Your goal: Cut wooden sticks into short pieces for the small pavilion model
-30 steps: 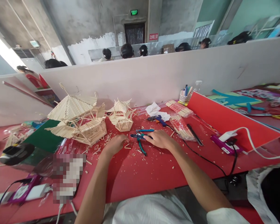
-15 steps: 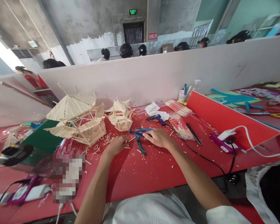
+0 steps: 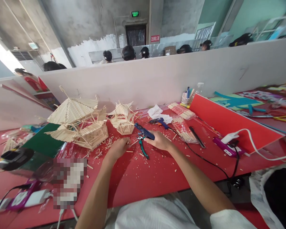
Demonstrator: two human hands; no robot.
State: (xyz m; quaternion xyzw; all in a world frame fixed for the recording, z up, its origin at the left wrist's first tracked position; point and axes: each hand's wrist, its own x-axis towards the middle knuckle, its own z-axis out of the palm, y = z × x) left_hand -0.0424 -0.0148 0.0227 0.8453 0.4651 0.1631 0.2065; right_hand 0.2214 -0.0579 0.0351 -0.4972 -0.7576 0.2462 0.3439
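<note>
Low over the red table, my right hand (image 3: 159, 141) is wrapped around a dark blue plier-like hand tool (image 3: 144, 131), its head pointing away and to the left. My left hand (image 3: 119, 148) is closed near the table, with a thin wooden stick (image 3: 134, 143) sticking out from its fingertips. Between the hands lie green-handled pliers (image 3: 143, 149). Beyond my left hand stands a small pavilion model of wooden sticks (image 3: 124, 117); a larger stick pavilion (image 3: 78, 121) stands to its left.
Stick offcuts litter the red table (image 3: 143, 181). A blue glue gun (image 3: 162, 122), white tissue (image 3: 156, 111) and packs of sticks (image 3: 183, 128) lie behind my right hand. A red board (image 3: 228, 124) and purple power strip (image 3: 228, 149) stand right. A bottle (image 3: 19, 159) lies left.
The blue tool has turned in my right hand: its parts were spread and low, and now it looks more closed and tips upward. My left hand has barely moved.
</note>
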